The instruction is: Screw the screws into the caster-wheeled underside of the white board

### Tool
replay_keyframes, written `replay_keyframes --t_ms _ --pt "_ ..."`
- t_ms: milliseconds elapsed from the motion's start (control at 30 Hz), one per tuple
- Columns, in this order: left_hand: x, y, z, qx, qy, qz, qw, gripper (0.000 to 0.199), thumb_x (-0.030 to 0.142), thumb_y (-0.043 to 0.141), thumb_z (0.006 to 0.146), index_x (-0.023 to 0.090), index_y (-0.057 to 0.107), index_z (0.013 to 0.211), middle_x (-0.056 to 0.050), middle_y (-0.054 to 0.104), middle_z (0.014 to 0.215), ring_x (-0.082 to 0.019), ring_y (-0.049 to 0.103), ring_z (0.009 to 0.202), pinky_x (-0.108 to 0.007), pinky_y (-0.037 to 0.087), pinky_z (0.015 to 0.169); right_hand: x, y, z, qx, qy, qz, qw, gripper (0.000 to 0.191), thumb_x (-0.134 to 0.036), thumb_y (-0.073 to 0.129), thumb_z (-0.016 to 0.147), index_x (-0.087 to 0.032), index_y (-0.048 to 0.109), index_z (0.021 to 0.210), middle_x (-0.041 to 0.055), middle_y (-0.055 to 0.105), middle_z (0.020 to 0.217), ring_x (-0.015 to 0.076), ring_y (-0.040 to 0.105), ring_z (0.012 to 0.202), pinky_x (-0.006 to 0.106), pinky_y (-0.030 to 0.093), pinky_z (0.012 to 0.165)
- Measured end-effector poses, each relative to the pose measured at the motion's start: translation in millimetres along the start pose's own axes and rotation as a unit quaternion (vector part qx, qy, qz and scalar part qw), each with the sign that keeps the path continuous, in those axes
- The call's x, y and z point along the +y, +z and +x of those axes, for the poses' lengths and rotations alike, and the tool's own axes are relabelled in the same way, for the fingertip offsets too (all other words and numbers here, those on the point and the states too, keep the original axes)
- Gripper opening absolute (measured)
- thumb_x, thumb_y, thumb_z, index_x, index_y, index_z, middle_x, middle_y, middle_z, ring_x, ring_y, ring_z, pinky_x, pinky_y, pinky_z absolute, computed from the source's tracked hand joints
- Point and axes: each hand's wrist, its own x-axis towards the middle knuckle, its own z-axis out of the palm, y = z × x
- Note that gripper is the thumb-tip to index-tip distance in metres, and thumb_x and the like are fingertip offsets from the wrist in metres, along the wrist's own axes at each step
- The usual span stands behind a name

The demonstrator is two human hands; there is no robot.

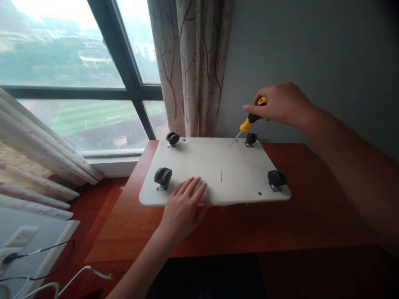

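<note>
A white board (240,166) lies flat on the reddish-brown table, with a black caster near each corner: back left (172,138), back right (251,138), front left (163,177) and front right (277,178). My left hand (185,203) rests on the board's front edge, fingers stretched out on its surface, holding nothing. Raised over the back right part, my right hand (280,104) grips a yellow and black screwdriver (246,124) by its handle. The screwdriver slants down to the left, its tip above or on the board near the back edge; contact cannot be made out.
The wooden table (311,199) extends right of the board. Behind are a patterned curtain (199,66) and a grey wall (296,41). A window is at the left. White and black cables (84,268) run at the lower left beside a wall socket (23,236).
</note>
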Motion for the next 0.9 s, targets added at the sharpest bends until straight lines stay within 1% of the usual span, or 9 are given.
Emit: replay_keyframes --t_ms 133,233,333,433,500,567,667,767,900 --pt "-2 -11.5 -5 0.071 -0.05 -0.105 0.991 0.056 0.037 0.062 0.094 0.02 0.045 0.145 -0.014 0.064 0.135 -0.027 0.064 0.122 -0.043 0.056 0.099 -45 -16 -60 -0.003 -0.033 0.112 0.993 0.048 -0.069 0.058 0.085 -0.022 0.071 0.081 0.0008 0.063 0.064 0.0149 0.052 0.056 0.028 0.032 0.056" --pt "6 -24.7 -10 0.116 -0.061 -0.184 0.974 0.061 0.037 0.067 0.092 0.022 0.041 0.146 -0.011 0.07 0.126 -0.022 0.07 0.108 -0.035 0.059 0.092 -82 -10 -107 -0.028 -0.043 0.17 0.984 0.051 -0.072 0.052 0.088 -0.024 0.067 0.078 -0.0012 0.058 0.057 0.0145 0.049 0.05 0.028 0.026 0.052" --pt "17 -38.1 -14 0.139 -0.037 -0.168 0.975 0.064 0.044 0.069 0.089 0.02 0.045 0.143 -0.011 0.073 0.118 -0.022 0.073 0.098 -0.033 0.061 0.084 -117 7 -143 -0.042 -0.057 0.193 0.979 0.052 -0.073 0.05 0.089 -0.024 0.062 0.075 0.0001 0.059 0.058 0.017 0.053 0.052 0.029 0.025 0.052" --pt "23 -46.5 -19 0.166 -0.007 -0.105 0.981 0.048 0.04 0.069 0.09 0.019 0.056 0.131 -0.012 0.074 0.117 -0.024 0.074 0.098 -0.033 0.061 0.082 -144 24 -164 -0.07 -0.079 0.237 0.966 0.048 -0.069 0.049 0.092 -0.025 0.06 0.077 0.0014 0.064 0.063 0.0186 0.059 0.057 0.03 0.026 0.053" --pt "22 -48.4 -25 0.179 0.007 -0.084 0.98 0.038 0.03 0.066 0.092 0.02 0.058 0.128 -0.011 0.075 0.116 -0.023 0.074 0.098 -0.032 0.06 0.082 -152 29 -171 -0.091 -0.085 0.301 0.946 0.043 -0.066 0.049 0.094 -0.025 0.061 0.085 0.0018 0.068 0.071 0.0184 0.062 0.063 0.029 0.031 0.056" --pt "16 -48.5 -33 0.188 -0.009 -0.079 0.979 0.04 0.026 0.065 0.092 0.021 0.058 0.131 -0.009 0.076 0.112 -0.021 0.075 0.093 -0.03 0.06 0.081 -152 32 -176 -0.119 -0.078 0.39 0.91 0.037 -0.061 0.052 0.095 -0.025 0.062 0.1 0.0005 0.071 0.078 0.0172 0.064 0.067 0.028 0.037 0.059" --pt "3 -48.8 -47 0.186 -0.106 -0.091 0.973 0.04 0.029 0.07 0.089 0.02 0.06 0.127 -0.005 0.078 0.097 -0.018 0.074 0.078 -0.027 0.059 0.073 -143 42 -185 -0.163 -0.053 0.459 0.872 0.029 -0.049 0.054 0.097 -0.025 0.061 0.111 -0.001 0.072 0.084 0.0158 0.065 0.071 0.027 0.042 0.065" --pt "-7 -50.3 -60 0.18 -0.197 -0.115 0.957 0.036 0.031 0.073 0.086 0.021 0.063 0.12 -0.002 0.077 0.09 -0.017 0.073 0.074 -0.027 0.058 0.071 -136 67 -202 -0.222 -0.087 0.4 0.885 0.018 -0.034 0.054 0.098 -0.023 0.067 0.094 0.0011 0.073 0.088 0.0175 0.067 0.082 0.028 0.045 0.074" --pt "-12 -49.4 -70 0.192 -0.232 -0.147 0.942 0.036 0.033 0.074 0.086 0.021 0.062 0.118 -0.002 0.077 0.095 -0.017 0.074 0.08 -0.027 0.059 0.073 -142 108 -227 -0.292 -0.117 0.313 0.896 0.013 -0.024 0.057 0.095 -0.023 0.07 0.095 0.0035 0.074 0.098 0.0201 0.069 0.091 0.029 0.047 0.081"
